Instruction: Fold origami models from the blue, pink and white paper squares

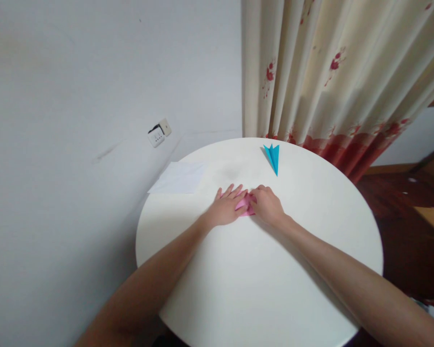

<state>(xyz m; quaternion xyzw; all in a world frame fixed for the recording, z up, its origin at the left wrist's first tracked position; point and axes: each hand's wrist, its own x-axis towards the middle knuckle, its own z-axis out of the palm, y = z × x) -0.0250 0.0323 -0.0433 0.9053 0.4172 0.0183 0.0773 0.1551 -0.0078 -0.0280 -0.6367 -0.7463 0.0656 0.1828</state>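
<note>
A pink sheet of paper [244,204] lies on the round white table [260,270], mostly hidden under both hands. My left hand [227,207] presses flat on its left part with fingers spread. My right hand [267,205] rests on its right part, fingers curled down onto the paper. A folded blue paper plane [273,155] lies beyond the hands, near the far edge of the table, with its tip pointing toward me.
A white sheet of paper [179,178] lies at the table's far left edge. A wall with a socket [159,133] stands to the left. A cream curtain with red flowers [332,82] hangs behind. Dark wooden floor [401,226] shows at the right.
</note>
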